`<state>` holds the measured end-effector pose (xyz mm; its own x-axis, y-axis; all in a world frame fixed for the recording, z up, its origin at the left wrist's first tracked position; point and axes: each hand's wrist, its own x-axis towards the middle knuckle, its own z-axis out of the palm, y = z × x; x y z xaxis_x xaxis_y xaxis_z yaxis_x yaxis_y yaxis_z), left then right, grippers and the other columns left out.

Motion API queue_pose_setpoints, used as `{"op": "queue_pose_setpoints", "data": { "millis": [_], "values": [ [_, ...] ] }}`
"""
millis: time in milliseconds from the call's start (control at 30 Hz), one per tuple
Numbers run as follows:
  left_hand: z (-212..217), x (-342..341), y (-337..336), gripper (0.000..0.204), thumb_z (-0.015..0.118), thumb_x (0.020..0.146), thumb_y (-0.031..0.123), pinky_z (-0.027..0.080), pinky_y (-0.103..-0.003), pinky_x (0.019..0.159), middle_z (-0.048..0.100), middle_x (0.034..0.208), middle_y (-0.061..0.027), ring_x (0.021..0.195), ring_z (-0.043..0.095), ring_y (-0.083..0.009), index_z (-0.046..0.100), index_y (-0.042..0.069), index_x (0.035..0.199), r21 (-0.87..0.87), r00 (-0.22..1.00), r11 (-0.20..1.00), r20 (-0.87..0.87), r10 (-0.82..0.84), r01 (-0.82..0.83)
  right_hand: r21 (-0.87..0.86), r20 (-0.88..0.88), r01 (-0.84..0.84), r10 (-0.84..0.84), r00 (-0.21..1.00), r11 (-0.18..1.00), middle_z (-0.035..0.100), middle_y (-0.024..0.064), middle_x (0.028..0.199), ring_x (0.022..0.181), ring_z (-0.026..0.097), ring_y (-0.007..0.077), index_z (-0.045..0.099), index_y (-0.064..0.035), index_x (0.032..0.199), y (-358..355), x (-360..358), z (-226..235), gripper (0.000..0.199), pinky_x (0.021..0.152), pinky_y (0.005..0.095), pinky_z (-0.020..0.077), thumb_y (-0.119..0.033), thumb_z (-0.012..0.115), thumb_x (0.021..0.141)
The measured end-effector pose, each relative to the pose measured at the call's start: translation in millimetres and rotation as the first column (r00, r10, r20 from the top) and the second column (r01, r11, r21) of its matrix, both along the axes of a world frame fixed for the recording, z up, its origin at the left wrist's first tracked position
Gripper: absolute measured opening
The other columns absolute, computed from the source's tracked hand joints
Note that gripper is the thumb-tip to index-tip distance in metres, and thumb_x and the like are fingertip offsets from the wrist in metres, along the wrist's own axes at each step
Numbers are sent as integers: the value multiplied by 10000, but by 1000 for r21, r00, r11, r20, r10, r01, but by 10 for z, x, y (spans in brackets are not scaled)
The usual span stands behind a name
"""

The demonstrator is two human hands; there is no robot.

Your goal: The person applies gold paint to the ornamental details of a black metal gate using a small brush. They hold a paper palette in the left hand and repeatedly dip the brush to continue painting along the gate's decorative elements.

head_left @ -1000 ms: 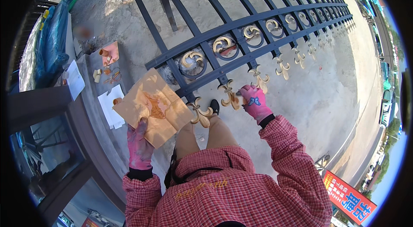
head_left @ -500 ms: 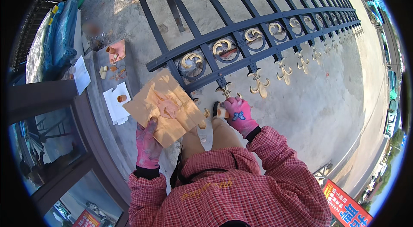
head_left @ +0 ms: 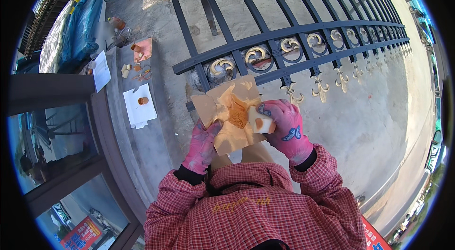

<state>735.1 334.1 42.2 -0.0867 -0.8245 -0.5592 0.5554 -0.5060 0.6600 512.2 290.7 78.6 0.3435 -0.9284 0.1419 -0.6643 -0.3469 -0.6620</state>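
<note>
Your left hand [head_left: 203,148] grips the lower edge of the brown paper sheet [head_left: 227,120], fingers closed on it. Your right hand [head_left: 286,128] pinches a pale sponge block [head_left: 261,123] at the sheet's 3 o'clock side, over its gold smear.

Progress, judged: the fence [head_left: 294,41] scrolls [head_left: 256,54] and finials [head_left: 318,85] nearest you appear gilded; how many remain cannot be determined.

At 10 o'clock, white papers [head_left: 140,110] and small cups [head_left: 142,101] lie on the ledge [head_left: 142,150]. Nothing obstructs the sheet.
</note>
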Motion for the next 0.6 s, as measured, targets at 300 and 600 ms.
{"op": "queue_pose_setpoints", "data": {
  "millis": [300,600],
  "values": [
    [-106,-364,-43,448,575,896,79,516,-361,894,518,1235,-95,1080,570,-230,403,51,1309,67,992,998,121,-24,16,-48,-139,283,-287,948,958,633,58,937,900,588,282,592,-108,962,52,-733,-147,467,784,395,454,-87,757,526],
    [38,-260,-246,467,589,886,94,511,-380,904,528,1229,-111,1091,570,-241,403,28,1309,54,992,998,121,23,-29,206,-322,480,-404,856,853,643,108,945,897,606,293,602,-70,977,325,-1023,-1397,375,736,375,489,-156,778,658]
  ]
}}
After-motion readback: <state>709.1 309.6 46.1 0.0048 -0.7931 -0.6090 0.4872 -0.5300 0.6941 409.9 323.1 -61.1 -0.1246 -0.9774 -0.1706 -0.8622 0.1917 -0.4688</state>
